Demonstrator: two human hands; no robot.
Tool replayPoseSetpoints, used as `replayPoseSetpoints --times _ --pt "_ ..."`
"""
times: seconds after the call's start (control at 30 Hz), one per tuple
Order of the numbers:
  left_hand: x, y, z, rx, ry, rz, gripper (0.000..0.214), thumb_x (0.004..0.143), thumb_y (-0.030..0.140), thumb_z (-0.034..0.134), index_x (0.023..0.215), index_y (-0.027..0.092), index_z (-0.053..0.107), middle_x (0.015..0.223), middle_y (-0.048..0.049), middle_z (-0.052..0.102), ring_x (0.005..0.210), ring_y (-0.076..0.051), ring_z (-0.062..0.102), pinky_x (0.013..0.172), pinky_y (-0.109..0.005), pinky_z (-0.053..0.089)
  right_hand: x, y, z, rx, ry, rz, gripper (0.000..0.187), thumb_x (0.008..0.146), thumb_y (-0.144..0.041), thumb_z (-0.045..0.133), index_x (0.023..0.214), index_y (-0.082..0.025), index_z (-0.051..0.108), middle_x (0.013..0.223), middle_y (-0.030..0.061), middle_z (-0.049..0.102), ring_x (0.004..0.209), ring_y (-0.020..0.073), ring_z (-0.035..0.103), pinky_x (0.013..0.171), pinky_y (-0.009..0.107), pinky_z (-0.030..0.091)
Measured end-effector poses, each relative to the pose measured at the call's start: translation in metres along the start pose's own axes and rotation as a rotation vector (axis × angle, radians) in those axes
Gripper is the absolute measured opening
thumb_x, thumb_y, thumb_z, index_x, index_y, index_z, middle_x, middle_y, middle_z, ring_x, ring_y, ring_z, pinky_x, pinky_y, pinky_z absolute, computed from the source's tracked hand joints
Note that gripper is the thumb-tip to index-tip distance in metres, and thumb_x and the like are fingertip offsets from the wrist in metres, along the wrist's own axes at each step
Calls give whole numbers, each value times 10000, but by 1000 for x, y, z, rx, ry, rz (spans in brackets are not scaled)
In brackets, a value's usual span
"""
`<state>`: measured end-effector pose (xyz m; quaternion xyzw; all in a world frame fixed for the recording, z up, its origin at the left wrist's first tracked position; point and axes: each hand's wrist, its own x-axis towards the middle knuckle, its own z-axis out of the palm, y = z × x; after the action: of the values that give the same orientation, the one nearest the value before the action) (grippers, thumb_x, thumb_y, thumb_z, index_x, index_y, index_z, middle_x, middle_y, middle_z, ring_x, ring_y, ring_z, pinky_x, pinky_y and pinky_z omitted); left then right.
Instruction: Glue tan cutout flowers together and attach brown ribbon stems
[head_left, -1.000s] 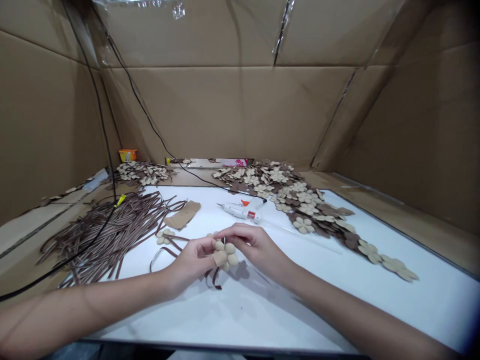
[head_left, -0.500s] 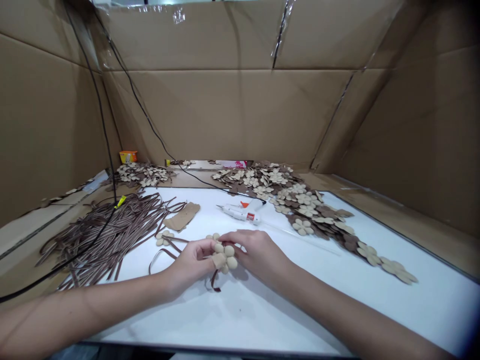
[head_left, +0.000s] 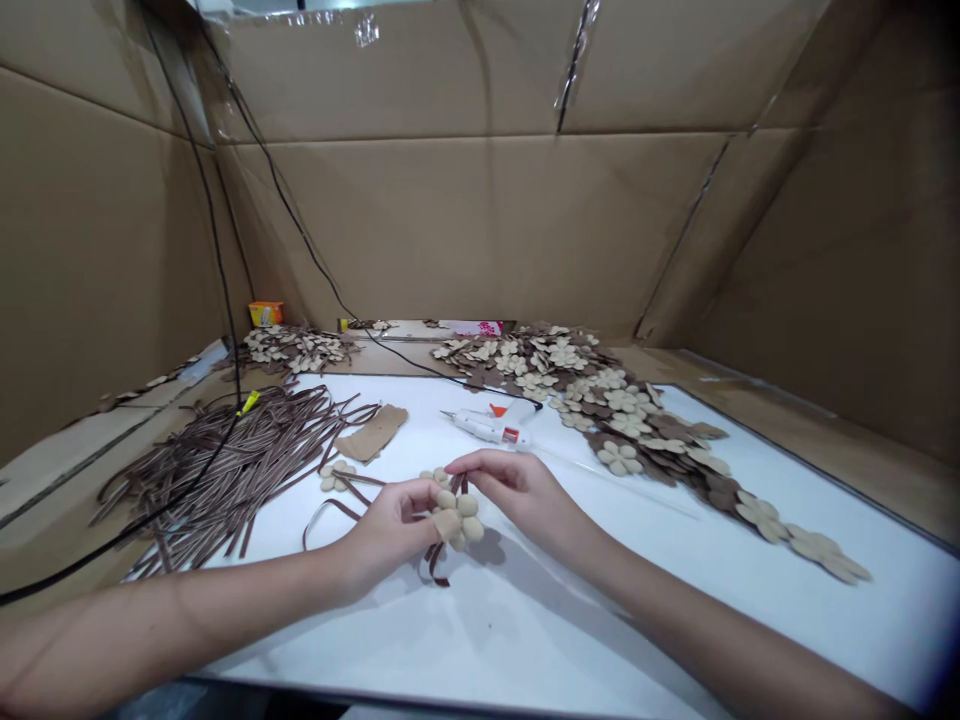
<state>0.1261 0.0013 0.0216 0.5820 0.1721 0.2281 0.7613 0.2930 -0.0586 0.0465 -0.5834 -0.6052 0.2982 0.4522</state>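
My left hand (head_left: 388,532) grips a tan felt flower (head_left: 457,520) with rounded petals, its fingers and thumb at the flower's left side. My right hand (head_left: 519,490) reaches in from the right, its fingertips pinching the flower's upper edge. Dark brown ribbon strips (head_left: 436,562) hang below the flower, and a short end (head_left: 457,485) sticks up behind it. Part of the flower is hidden by my fingers. A loose ribbon loop (head_left: 326,510) and a small felt flower (head_left: 335,477) lie just left of my left hand.
A white board (head_left: 450,640) lies under my hands. A heap of brown ribbon strips (head_left: 225,470) is at left, with a cardboard scrap (head_left: 373,432) beside it. A white glue gun (head_left: 489,426) lies ahead, and felt flower piles (head_left: 619,430) spread right. Cardboard walls surround the area.
The flower has turned slightly between my fingers, and a ribbon end now shows above it. My right hand has shifted on its upper edge. The whole view has moved slightly.
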Motion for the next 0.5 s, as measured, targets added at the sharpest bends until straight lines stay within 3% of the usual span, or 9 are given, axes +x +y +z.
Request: replayPoseSetpoints --times 0.13,0.3,0.5 --pt "1 -2 -2 -33 -1 0 302 683 383 742 736 137 576 783 -59 669 640 -115 572 617 -233 436 3 -4 -3 91 4 57 188 744 -311 611 824 -185 726 829 45 729 792 216 661 699 301 510" --pt "1 -6 -4 -32 -27 -13 301 682 369 747 733 130 571 785 -66 670 644 -114 582 611 -232 442 7 7 -1 210 -29 124 264 709 -417 679 818 -181 726 823 50 735 799 219 670 733 318 509" --pt "1 -8 -4 -38 -31 -35 264 713 352 727 777 127 604 872 -83 675 715 -132 601 646 -242 461 7 11 -2 356 26 189 463 669 -427 727 1058 -200 621 732 15 732 764 198 675 785 334 486"
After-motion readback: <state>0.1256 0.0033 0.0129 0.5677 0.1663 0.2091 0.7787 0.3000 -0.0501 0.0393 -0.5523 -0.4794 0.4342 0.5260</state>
